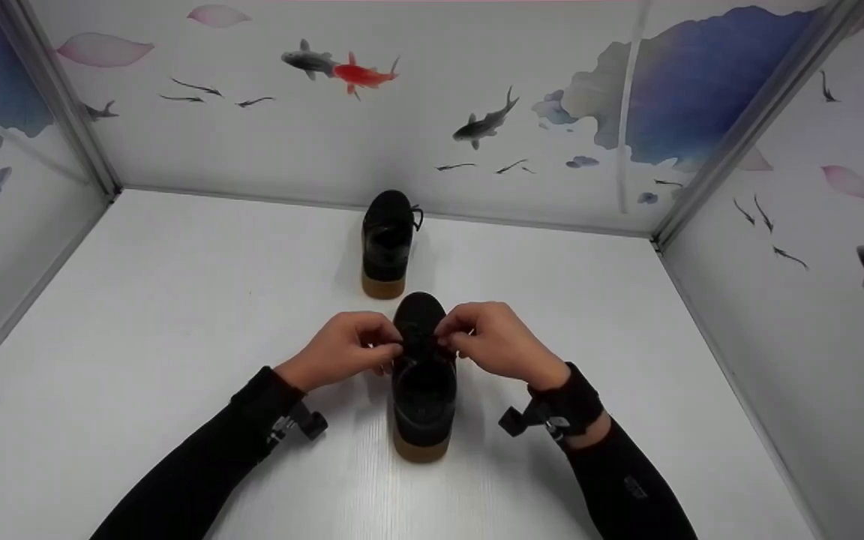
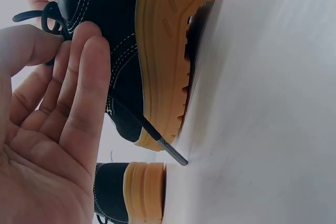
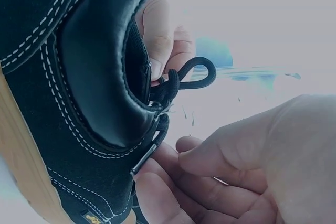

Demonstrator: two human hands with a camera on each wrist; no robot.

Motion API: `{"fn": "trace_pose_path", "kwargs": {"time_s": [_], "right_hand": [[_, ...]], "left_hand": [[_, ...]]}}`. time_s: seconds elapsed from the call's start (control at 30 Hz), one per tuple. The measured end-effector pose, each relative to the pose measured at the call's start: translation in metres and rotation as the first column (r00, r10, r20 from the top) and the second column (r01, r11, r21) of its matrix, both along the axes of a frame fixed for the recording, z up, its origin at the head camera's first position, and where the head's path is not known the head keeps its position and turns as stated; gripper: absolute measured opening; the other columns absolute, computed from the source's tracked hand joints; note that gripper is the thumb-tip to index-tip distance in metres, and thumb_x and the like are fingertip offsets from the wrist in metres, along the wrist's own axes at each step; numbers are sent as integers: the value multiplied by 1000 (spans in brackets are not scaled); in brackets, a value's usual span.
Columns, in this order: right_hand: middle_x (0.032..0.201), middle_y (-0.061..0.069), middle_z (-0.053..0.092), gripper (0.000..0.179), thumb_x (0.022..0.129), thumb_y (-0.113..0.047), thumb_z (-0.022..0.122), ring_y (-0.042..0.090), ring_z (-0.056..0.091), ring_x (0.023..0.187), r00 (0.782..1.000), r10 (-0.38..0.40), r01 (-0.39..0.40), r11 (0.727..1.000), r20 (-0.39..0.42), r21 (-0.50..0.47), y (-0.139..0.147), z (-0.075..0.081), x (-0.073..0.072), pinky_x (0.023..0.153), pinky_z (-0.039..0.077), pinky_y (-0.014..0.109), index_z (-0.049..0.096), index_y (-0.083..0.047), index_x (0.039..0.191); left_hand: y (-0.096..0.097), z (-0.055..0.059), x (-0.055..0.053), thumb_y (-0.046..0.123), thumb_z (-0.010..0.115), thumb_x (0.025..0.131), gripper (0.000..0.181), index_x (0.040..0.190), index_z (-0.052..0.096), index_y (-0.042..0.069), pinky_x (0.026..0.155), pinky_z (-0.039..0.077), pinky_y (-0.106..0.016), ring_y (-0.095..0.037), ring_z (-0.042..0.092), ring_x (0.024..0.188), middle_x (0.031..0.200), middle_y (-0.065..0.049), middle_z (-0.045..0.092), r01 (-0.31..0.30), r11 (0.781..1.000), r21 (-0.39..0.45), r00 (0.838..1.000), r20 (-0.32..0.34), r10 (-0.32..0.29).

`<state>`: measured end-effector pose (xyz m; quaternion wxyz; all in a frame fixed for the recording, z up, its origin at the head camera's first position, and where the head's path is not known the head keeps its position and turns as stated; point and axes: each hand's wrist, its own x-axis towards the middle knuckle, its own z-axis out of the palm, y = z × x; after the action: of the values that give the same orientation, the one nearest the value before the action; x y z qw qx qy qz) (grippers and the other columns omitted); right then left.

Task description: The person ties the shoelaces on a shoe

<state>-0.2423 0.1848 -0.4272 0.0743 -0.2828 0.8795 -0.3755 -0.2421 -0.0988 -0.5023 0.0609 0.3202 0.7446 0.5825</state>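
A black shoe (image 1: 423, 431) with white stitching and a tan sole stands on the white surface, toe pointing away, between both hands. My left hand (image 1: 346, 349) is at the left of its tongue. Thumb and fingertips there pinch the black shoelace (image 2: 51, 18) beside a small loop, while one loose lace end (image 2: 165, 148) hangs down the shoe's side. From the other side my right hand (image 1: 496, 341) holds the lace between thumb and fingers. A lace loop (image 3: 202, 77) sticks up from the knot, and a tipped lace end (image 3: 143, 160) lies against the right fingers.
A second black shoe (image 1: 387, 244) with a tied lace stands farther back, close to the rear panel. White panels (image 1: 402, 142) printed with fish and petals enclose the white surface (image 1: 177, 300) at the back and on both sides.
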Motion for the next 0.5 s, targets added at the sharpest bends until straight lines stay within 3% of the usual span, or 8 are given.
{"fn": "trace_pose_path", "kwargs": {"time_s": [0.2, 0.5], "right_hand": [[94, -5, 80, 15, 104, -7, 71, 12, 69, 79, 1000, 10, -10, 1000, -6, -8, 0, 1, 2, 69, 55, 28, 85, -13, 107], [99, -12, 76, 10, 103, -20, 82, 10, 71, 93, 995, 91, -92, 996, -42, 1, -2, 1, 6, 75, 57, 31, 84, -19, 113]], "left_hand": [[-1, -1, 0, 1, 75, 102, 4, 105, 78, 3, 67, 64, -37, -20, 75, 75, 88, -8, 79, 3, 1000, 20, 1000, 14, -3], [0, -1, 0, 2, 74, 103, 4, 105, 78, 1, 67, 62, -31, -20, 75, 76, 90, -8, 78, 2, 1000, 18, 1000, 25, -2]]}}
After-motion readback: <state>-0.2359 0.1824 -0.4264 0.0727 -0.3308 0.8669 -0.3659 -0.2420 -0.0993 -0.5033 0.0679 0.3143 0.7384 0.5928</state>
